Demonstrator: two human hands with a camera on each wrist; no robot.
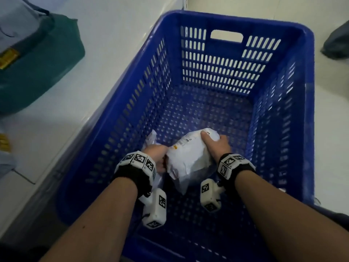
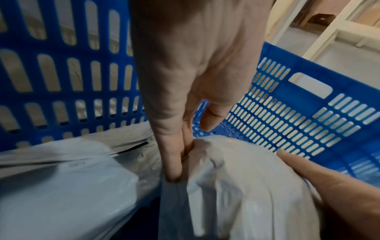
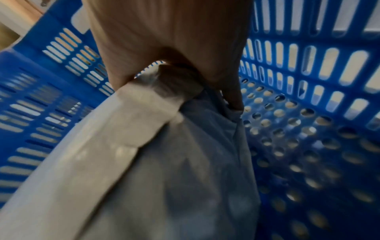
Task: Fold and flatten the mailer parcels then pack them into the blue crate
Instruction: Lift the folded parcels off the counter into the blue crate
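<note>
A white mailer parcel (image 1: 190, 157) with a printed label hangs low inside the blue crate (image 1: 188, 21), near its front left. My left hand (image 1: 157, 154) grips the parcel's left edge, and the fingers (image 2: 170, 159) dig into a fold of the plastic (image 2: 236, 186). My right hand (image 1: 215, 143) holds the far right end, thumb on top, fingers curled round the bunched end (image 3: 164, 100). A second white parcel (image 2: 61, 186) lies on the crate floor against the left wall, partly hidden under my left wrist in the head view (image 1: 151, 138).
The crate's perforated floor (image 3: 298, 146) is bare to the right and at the back. A green bag (image 1: 37, 63) sits on the white surface to the left of the crate. A dark bundle (image 1: 336, 44) lies on the floor at the top right.
</note>
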